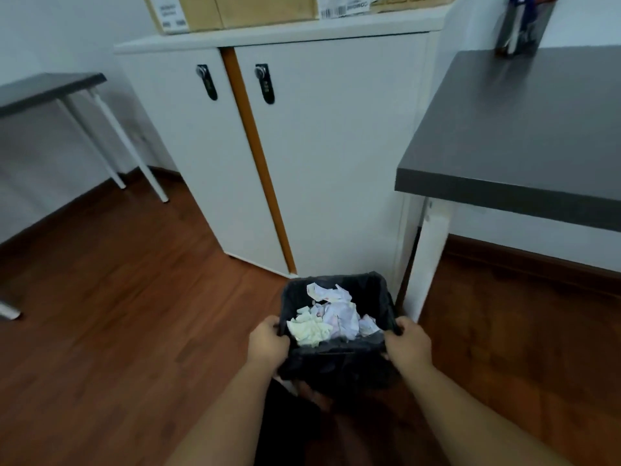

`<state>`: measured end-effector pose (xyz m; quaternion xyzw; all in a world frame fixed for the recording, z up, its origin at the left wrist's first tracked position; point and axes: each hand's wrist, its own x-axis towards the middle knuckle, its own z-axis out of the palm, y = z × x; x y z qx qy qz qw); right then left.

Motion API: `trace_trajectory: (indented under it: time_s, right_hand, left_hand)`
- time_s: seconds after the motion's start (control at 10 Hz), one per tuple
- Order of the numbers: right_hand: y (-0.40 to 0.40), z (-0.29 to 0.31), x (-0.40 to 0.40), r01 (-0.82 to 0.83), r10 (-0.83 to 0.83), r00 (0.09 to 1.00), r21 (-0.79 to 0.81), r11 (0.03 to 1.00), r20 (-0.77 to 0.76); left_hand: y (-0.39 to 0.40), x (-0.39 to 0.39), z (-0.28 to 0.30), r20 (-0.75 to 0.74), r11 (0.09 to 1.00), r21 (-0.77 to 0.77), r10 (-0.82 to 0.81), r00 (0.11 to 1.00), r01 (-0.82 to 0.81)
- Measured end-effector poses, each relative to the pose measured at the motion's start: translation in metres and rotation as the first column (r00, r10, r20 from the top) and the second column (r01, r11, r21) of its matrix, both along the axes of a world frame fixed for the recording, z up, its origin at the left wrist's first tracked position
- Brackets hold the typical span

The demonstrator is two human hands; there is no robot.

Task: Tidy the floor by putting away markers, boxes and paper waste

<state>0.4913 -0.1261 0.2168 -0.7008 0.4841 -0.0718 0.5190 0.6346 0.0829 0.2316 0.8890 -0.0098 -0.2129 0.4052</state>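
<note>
A small waste bin (339, 361) lined with a black bag sits low in the middle of the view, in front of a white cabinet. Crumpled paper waste (331, 319) in white, pale green and pink fills its inside. My left hand (268, 341) grips the bin's left rim and my right hand (408, 343) grips its right rim. Whether the bin rests on the wooden floor or is lifted is unclear. At the top right, a dark mesh holder (524, 25) with markers stands on the grey table.
The white cabinet (322, 146) with two locked doors stands straight ahead, with cardboard boxes (262, 10) on top. A dark grey table (524, 129) is close on the right, its white leg (430, 260) beside the bin. A second table (47, 89) stands far left. Brown wooden floor (117, 331) spreads left.
</note>
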Motion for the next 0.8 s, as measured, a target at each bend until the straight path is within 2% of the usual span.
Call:
trace_trajectory:
  time_s: [0.2,0.3,0.4,0.5,0.6,0.7,0.8]
  right_hand:
    - [-0.025,-0.059,0.021,0.274,-0.274,0.962,0.054,0.960,-0.004]
    - [-0.017,-0.054,0.027,0.366,-0.368,0.930,0.059,0.929,0.017]
    - [-0.017,-0.069,0.037,0.418,-0.420,0.907,0.105,0.902,0.002]
    - [-0.023,-0.101,0.045,0.449,-0.442,0.894,0.166,0.878,-0.077]
    - [-0.020,-0.093,0.053,0.556,-0.558,0.828,0.214,0.803,-0.054]
    - [-0.023,-0.092,0.057,0.636,-0.663,0.748,0.299,0.712,-0.012]
    - [-0.025,-0.082,0.058,0.602,-0.630,0.776,0.326,0.729,-0.024]
  left_hand:
    - [-0.064,0.045,-0.016,0.152,0.988,-0.012,-0.148,0.977,0.152]
    - [-0.088,0.057,-0.034,0.086,0.990,-0.050,-0.126,0.988,0.131]
    - [-0.101,0.064,-0.062,-0.093,0.971,-0.176,-0.179,0.979,0.161]
    - [-0.107,0.076,-0.100,-0.170,0.941,-0.232,-0.289,0.942,0.247]
    - [-0.109,0.087,-0.118,-0.232,0.927,-0.298,-0.302,0.925,0.228]
    - [-0.115,0.104,-0.132,-0.192,0.925,-0.241,-0.341,0.920,0.293]
    - [-0.120,0.095,-0.120,-0.079,0.942,-0.090,-0.331,0.940,0.324]
